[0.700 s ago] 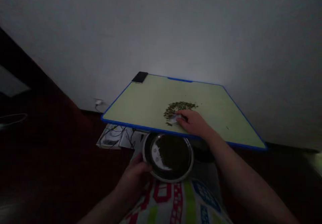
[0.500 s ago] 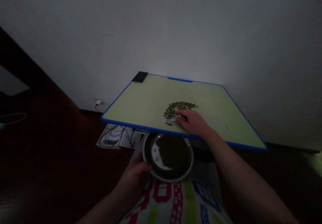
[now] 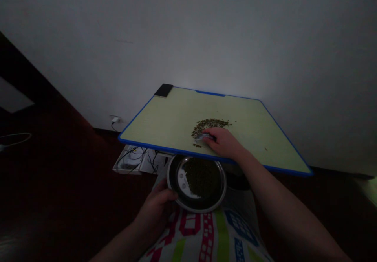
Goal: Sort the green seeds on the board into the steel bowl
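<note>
A pile of small green-brown seeds (image 3: 207,125) lies on a pale green table (image 3: 171,116) with a blue edge. My right hand (image 3: 224,142) rests on the table at the near side of the pile, its fingers closed on a small white piece (image 3: 202,137) that I cannot make out. Just below the table's front edge, my left hand (image 3: 155,209) grips the rim of a round steel bowl (image 3: 180,200) that holds more of the same seeds (image 3: 203,177).
A dark phone (image 3: 164,90) lies at the table's far left corner. Cables and white boxes (image 3: 135,160) sit on the floor under the table, with a wall plug (image 3: 115,119) behind. Bright patterned cloth (image 3: 212,236) covers my lap. A white wall stands behind the table.
My right hand has slid slightly to the left and away along the near side of the pile. The bowl and my left hand have stayed in place.
</note>
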Demonstrator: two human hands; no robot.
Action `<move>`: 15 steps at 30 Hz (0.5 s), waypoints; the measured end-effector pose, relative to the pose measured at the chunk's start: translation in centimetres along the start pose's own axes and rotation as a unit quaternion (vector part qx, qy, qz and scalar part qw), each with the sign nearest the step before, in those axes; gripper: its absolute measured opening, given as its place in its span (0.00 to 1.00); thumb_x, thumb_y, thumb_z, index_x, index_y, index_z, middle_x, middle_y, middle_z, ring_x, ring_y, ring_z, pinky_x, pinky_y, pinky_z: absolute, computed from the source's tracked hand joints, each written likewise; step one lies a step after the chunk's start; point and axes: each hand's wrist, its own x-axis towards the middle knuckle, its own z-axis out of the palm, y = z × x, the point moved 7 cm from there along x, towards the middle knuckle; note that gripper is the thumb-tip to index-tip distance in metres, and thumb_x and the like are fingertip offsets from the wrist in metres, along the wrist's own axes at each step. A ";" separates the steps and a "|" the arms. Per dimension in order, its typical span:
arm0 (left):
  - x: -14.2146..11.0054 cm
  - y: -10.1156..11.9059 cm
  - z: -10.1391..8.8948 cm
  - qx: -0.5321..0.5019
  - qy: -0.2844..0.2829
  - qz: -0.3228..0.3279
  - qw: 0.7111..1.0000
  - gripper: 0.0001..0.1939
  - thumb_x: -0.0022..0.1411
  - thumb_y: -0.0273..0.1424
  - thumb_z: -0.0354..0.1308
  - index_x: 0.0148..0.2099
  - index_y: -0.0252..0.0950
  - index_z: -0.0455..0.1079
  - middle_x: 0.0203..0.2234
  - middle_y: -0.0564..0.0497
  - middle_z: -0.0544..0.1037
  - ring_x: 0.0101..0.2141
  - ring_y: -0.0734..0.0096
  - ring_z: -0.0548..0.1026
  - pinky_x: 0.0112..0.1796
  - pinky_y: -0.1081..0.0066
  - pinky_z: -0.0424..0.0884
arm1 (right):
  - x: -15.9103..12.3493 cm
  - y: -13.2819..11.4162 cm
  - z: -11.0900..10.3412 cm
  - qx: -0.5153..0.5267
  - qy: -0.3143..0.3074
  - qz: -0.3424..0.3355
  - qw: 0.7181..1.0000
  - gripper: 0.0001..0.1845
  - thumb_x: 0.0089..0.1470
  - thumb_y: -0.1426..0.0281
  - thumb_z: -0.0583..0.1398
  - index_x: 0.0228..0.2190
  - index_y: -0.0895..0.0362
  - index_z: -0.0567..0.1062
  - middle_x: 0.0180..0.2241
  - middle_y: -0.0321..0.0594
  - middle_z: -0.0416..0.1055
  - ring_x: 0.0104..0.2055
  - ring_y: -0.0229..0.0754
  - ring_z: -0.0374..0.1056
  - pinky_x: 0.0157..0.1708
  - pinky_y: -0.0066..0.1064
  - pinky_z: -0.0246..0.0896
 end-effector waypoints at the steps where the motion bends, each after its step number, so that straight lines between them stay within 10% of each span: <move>1: 0.0 0.0 0.0 0.000 0.000 -0.001 1.000 0.25 0.40 0.21 0.63 0.45 0.36 0.76 0.37 0.45 0.86 0.37 0.55 0.84 0.37 0.63 0.79 | 0.0 -0.1 0.0 0.000 0.000 -0.003 1.000 0.16 0.62 0.68 0.59 0.50 0.57 0.80 0.49 0.48 0.81 0.49 0.49 0.75 0.51 0.40 0.66; 15: -0.2 0.2 0.2 -0.002 -0.002 0.008 1.000 0.25 0.40 0.21 0.63 0.45 0.36 0.77 0.37 0.46 0.86 0.38 0.57 0.83 0.38 0.65 0.79 | 0.6 -2.3 0.4 -0.041 -0.046 -0.054 0.997 0.16 0.63 0.70 0.60 0.51 0.58 0.80 0.46 0.48 0.81 0.47 0.47 0.74 0.48 0.37 0.66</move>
